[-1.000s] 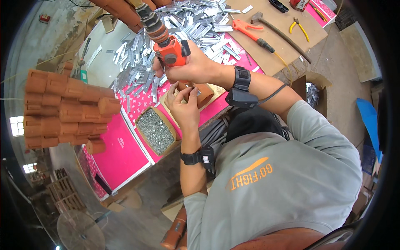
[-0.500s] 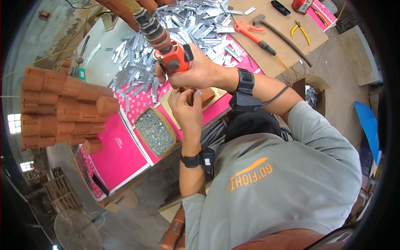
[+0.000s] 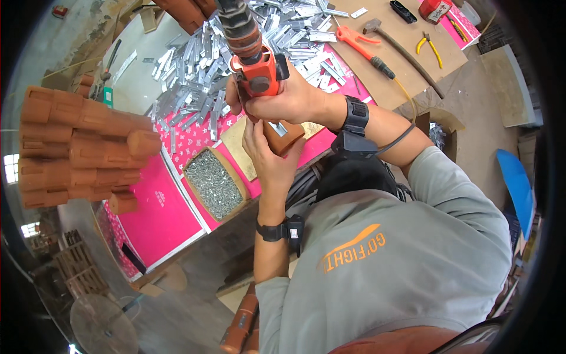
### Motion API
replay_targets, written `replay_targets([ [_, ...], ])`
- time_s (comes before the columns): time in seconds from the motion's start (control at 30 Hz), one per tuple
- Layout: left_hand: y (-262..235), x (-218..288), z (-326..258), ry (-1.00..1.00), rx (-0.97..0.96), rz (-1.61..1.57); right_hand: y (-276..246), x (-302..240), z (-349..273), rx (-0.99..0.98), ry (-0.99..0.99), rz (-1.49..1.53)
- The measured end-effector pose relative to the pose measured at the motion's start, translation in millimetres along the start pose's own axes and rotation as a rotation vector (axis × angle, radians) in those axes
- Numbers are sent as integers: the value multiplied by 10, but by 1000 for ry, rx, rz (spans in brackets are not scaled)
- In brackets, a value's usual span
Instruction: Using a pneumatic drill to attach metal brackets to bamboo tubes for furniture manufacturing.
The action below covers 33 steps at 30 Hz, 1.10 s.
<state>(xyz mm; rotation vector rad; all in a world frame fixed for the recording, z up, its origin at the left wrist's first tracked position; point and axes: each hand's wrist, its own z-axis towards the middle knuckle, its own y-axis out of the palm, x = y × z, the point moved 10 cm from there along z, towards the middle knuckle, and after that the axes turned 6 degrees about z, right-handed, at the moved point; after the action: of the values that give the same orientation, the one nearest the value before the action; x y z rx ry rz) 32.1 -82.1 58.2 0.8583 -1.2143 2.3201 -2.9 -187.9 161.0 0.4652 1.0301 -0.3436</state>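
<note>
My right hand (image 3: pixel 286 100) is closed around a red power driver (image 3: pixel 259 82), whose dark ringed body rises toward the top of the picture. Its working tip is hidden beneath the hand. Just below, my left hand (image 3: pixel 268 156) grips a brown block (image 3: pixel 289 140) from the side, fingers along its left and thumb at its near side. A small silver metal plate (image 3: pixel 279 127) lies on the block's upper face. Close to my left wrist stands an open cardboard box of small screws (image 3: pixel 213 184). Beyond both hands spreads a heap of silver metal plates (image 3: pixel 203 76).
Stacked brown cylindrical pieces (image 3: pixel 82 138) stand at the left of the pink-covered table (image 3: pixel 165 215). On the cardboard at the far right lie a red air blow gun (image 3: pixel 356 41), a hammer (image 3: pixel 407 56) and yellow-handled pliers (image 3: pixel 429 50). A red container (image 3: pixel 435 9) stands behind them.
My left fingers, pinched together near a small metal piece before, now wrap the brown block, and its plate shows. The driver and right hand have shifted slightly right and nearer.
</note>
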Motion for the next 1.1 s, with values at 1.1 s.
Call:
replay_targets([
  [1.1,-1434,-941,-315,-428,67,596,38,68,-74,45,-47,-58],
])
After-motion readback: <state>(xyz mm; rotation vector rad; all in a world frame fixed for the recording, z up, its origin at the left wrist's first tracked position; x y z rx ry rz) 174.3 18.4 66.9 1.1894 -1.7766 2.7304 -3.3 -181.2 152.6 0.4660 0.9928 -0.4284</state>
